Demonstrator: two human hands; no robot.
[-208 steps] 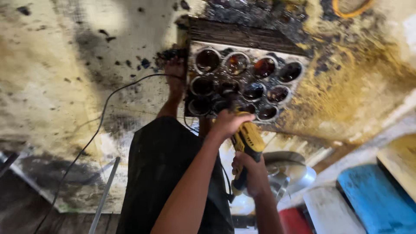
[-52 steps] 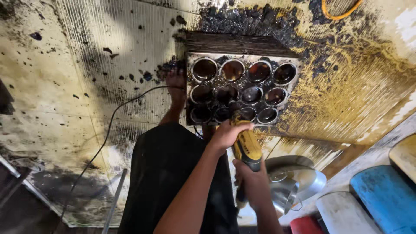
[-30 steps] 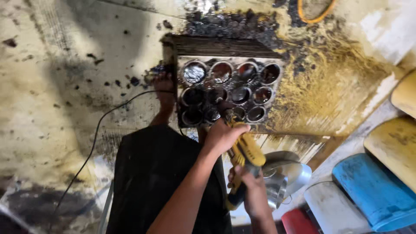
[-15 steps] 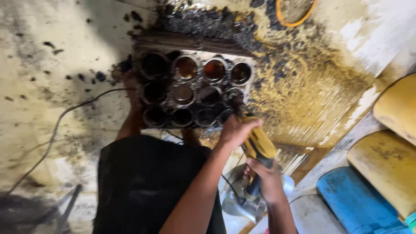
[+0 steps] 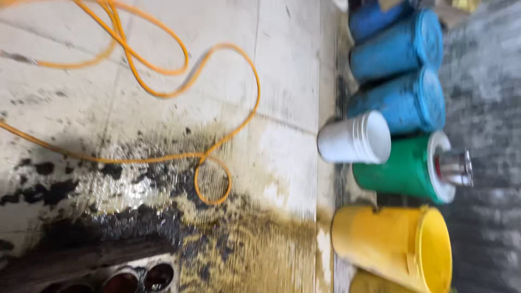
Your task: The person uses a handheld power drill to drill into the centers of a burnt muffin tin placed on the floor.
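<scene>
Neither hand shows, so grip state can't be told. The round-holed metal block sits bottom left on the stained floor. The looped orange cord nearby looks like a trip or snag risk.

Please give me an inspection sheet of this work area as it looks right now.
Surface: pale concrete floor, heavily stained black and brownish-yellow toward the bottom of the view.
Job's things: metal block with round holes, only its top edge in view at the bottom; dark debris beside it.
Clutter: nothing seen loose on the floor apart from the stains.
Hands: nothing seen; neither hand is in view.
Cables: orange cable lying in loose loops across the floor.
Surroundings: blue drums, white bucket, green drum with a metal fitting on its lid, and yellow bucket along the right side; picture blurred.
</scene>
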